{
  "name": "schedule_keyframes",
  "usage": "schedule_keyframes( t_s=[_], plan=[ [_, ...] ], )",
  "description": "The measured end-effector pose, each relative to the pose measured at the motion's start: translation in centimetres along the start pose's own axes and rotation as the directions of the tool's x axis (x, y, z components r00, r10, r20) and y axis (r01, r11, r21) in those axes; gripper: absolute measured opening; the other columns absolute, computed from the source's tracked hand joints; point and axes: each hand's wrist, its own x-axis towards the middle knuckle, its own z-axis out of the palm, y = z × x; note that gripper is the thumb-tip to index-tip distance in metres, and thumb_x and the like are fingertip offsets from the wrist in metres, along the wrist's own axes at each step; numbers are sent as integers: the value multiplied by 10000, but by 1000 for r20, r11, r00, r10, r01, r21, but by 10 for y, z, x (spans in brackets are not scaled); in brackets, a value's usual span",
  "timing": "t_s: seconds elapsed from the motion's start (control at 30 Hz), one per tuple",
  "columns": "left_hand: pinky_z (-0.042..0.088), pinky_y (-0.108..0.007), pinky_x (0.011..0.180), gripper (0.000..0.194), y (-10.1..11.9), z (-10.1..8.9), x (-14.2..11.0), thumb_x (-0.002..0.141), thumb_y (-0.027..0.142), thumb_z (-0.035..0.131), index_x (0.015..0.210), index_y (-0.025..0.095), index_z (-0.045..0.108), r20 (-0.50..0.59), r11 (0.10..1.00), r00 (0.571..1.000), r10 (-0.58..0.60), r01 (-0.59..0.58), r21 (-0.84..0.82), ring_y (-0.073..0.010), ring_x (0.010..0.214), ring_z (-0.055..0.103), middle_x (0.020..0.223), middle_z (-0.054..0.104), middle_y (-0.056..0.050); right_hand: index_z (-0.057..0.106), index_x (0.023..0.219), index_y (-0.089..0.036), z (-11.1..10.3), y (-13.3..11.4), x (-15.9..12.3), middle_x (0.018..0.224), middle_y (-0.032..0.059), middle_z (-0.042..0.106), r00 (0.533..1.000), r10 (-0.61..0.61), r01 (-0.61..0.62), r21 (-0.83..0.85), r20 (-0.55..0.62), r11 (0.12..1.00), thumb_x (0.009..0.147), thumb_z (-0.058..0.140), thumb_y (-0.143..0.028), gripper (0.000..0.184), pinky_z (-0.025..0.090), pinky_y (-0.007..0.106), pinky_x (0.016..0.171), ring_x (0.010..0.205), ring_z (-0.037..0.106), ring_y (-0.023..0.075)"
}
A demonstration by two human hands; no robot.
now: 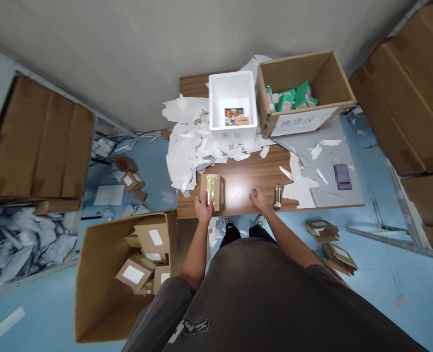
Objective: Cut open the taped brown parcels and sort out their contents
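A small cardboard box [218, 188] with shiny tape across its top sits near the front left edge of the wooden table [238, 171]. My left hand [204, 210] grips its near left side, fingers closed against the cardboard. To the right, my right hand [257, 199] rests low over the bare wood with its fingers curled in; nothing shows in it. Just beyond that hand lies a yellow and black box cutter [277, 196], apart from the fingers.
At the back stand a white foam box [232, 132] holding small packets and a carton [297, 120] with green boxes. Torn white paper [183, 151] covers the left. A purple object [343, 176] lies right. A large carton [92, 283] of small boxes stands lower left.
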Motion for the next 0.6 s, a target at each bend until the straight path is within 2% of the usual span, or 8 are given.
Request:
schedule_keyframes(
  t_s=[0.07, 0.1, 0.17, 0.23, 0.3, 0.4, 0.5, 0.6],
  plan=[
    [457, -518, 1194, 615, 6, -1, -1, 1023, 474, 594, 1564, 181, 582, 12, 1000, 1000, -18, 18, -2, -391, 1434, 531, 1562, 500, -222, 590, 1299, -251, 41, -51, -11, 903, 5, 737, 984, -128, 118, 83, 123, 990, 987, 665, -437, 371, 497, 285, 787, 917, 722, 234],
    [472, -510, 1177, 609, 8, -2, -1, 1034, 462, 579, 1576, 184, 566, 17, 1000, 999, -29, 29, -5, -383, 1412, 552, 1545, 517, -219, 578, 1274, -260, 60, -76, -15, 868, -11, 724, 978, -143, 130, 98, 152, 987, 966, 692, -459, 383, 489, 277, 768, 894, 720, 230],
    [489, -487, 1153, 609, 9, -6, 2, 1050, 439, 555, 1604, 188, 530, 43, 998, 998, -55, 55, -16, -369, 1391, 581, 1529, 537, -219, 566, 1170, -271, 91, -117, -20, 838, -17, 704, 979, -124, 111, 91, 159, 990, 923, 737, -475, 363, 472, 277, 731, 861, 710, 237],
    [494, -479, 1144, 620, 3, -13, 7, 1060, 449, 536, 1626, 197, 504, 95, 996, 993, -72, 76, -40, -366, 1360, 617, 1529, 551, -224, 542, 1044, -278, 110, -144, -21, 840, -9, 694, 987, -98, 90, 66, 125, 994, 895, 754, -458, 315, 457, 282, 708, 843, 697, 246],
    [495, -482, 1144, 623, -11, -23, 14, 1084, 473, 475, 1645, 202, 483, 131, 990, 988, -83, 97, -103, -367, 1315, 659, 1511, 597, -218, 504, 952, -283, 116, -157, -16, 839, -11, 681, 990, -106, 102, 53, 88, 993, 884, 745, -435, 293, 446, 283, 701, 835, 682, 244],
    [516, -475, 1129, 634, -43, -37, 24, 1123, 452, 338, 1690, 176, 410, 120, 956, 985, -122, 149, -254, -351, 1262, 700, 1470, 674, -188, 458, 889, -285, 112, -163, -5, 795, -33, 643, 988, -126, 120, 70, 92, 990, 848, 757, -432, 336, 425, 272, 694, 805, 651, 226],
    [508, -489, 1162, 649, -72, -43, 30, 1109, 354, 364, 1722, 146, 325, 52, 935, 989, -141, 151, -321, -337, 1379, 636, 1594, 583, -183, 460, 921, -283, 109, -170, 0, 792, -41, 631, 984, -135, 127, 72, 118, 989, 819, 782, -412, 361, 415, 269, 695, 785, 628, 214],
    [390, -541, 1278, 558, -81, -39, 31, 1034, 262, 527, 1587, 202, 565, 25, 970, 1000, 3, 3, -245, -340, 1595, 400, 1713, 446, -140, 493, 1043, -272, 119, -185, -9, 966, 13, 682, 980, -189, 192, -33, 63, 981, 862, 744, -394, 332, 446, 289, 742, 873, 648, 226]
  ],
)
